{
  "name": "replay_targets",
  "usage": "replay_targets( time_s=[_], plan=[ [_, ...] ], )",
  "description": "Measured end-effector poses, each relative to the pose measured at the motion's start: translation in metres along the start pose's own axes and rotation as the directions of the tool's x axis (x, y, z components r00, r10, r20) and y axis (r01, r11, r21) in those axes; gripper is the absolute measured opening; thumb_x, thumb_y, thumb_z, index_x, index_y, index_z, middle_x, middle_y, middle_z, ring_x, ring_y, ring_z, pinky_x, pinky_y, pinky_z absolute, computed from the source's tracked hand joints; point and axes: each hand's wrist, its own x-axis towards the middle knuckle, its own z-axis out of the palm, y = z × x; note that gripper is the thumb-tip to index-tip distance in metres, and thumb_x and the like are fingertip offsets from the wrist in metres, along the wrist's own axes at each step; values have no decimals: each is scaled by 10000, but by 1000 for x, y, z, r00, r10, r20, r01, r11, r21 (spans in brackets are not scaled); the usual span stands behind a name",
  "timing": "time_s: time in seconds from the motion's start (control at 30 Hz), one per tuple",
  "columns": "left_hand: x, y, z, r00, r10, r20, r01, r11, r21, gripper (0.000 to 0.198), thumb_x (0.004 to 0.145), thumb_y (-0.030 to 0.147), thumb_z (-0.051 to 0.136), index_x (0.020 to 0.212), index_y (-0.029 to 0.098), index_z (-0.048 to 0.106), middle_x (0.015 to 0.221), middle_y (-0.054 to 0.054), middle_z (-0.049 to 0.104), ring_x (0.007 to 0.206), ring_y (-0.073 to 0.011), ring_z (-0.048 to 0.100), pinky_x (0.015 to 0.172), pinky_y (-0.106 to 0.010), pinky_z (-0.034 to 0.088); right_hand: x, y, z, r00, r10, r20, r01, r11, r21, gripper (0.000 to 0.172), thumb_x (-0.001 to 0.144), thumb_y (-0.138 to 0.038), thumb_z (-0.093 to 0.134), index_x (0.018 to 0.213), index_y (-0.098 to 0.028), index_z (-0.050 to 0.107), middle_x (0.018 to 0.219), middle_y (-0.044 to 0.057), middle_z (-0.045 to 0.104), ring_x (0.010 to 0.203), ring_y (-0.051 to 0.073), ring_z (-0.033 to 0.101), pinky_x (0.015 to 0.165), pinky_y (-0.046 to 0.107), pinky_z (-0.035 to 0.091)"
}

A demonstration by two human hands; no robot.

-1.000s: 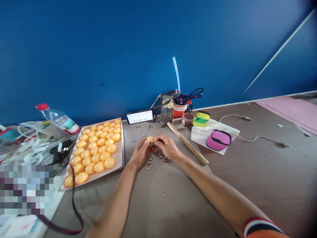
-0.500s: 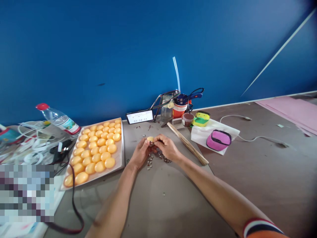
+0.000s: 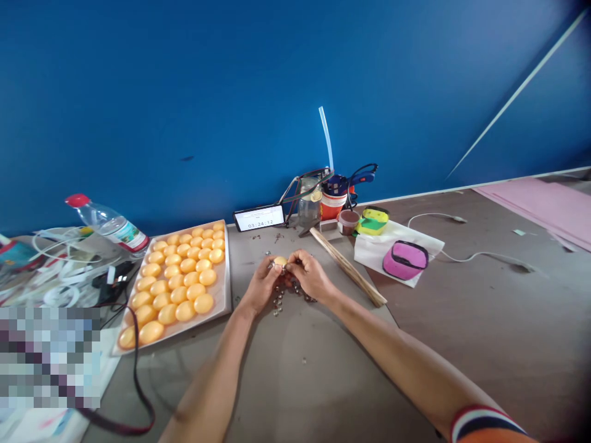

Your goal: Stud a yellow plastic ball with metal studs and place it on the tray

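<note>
Both of my hands meet over the grey table top. My left hand [image 3: 261,283] pinches a small yellow dome-shaped piece [image 3: 279,261] at its fingertips. Touching that same piece from the right, my right hand [image 3: 311,274] has its fingers closed on something small I cannot make out. Several small metal parts [image 3: 279,303] lie scattered on the table just under and between my hands. A pale tray [image 3: 226,295] filled with several rows of yellow domes [image 3: 184,277] lies to the left of my left hand.
A wooden stick [image 3: 347,267] lies right of my hands. Behind are a phone [image 3: 259,217], a jar, an orange cup with tools [image 3: 333,202], a pink case [image 3: 406,259] on white paper. A water bottle [image 3: 108,224], cables and a dark strap [image 3: 138,381] lie at the left.
My hands stay together on the yellow piece, with only slight finger shifts. The view has tilted slightly.
</note>
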Motion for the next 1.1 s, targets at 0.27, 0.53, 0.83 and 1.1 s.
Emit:
replay_targets(
  time_s=[0.27,0.53,0.83,1.1],
  plan=[
    [1,6,5,999,-8,48,14,991,-131,328,781,443,592,920,148,569,789,-45,639,676,-157,610,615,-265,469,10,8,-9,994,-23,110,-4,971,241,242,760,-427,528,717,-195,473,526,-63,451,463,83,411,472,219,314],
    [6,10,-6,995,-24,-100,-10,945,-326,328,755,396,649,975,162,582,898,-61,672,650,-137,623,691,-310,488,15,13,-28,951,-193,240,290,823,-489,116,755,-167,538,806,-178,642,839,35,609,798,150,555,751,266,385],
    [9,8,-9,984,-19,-176,-53,917,-395,273,721,321,695,914,135,640,786,-36,670,645,-134,624,721,-314,495,10,15,-24,901,-82,425,398,547,-737,190,800,-130,502,851,-181,679,884,60,640,865,172,574,823,295,319],
    [10,10,-9,979,-44,-200,-40,915,-401,312,706,311,705,949,128,637,835,-65,678,642,-134,621,708,-306,492,7,12,-19,894,-102,436,414,561,-717,236,854,-197,467,1008,-195,646,928,67,626,874,171,564,782,289,319]
  ],
)
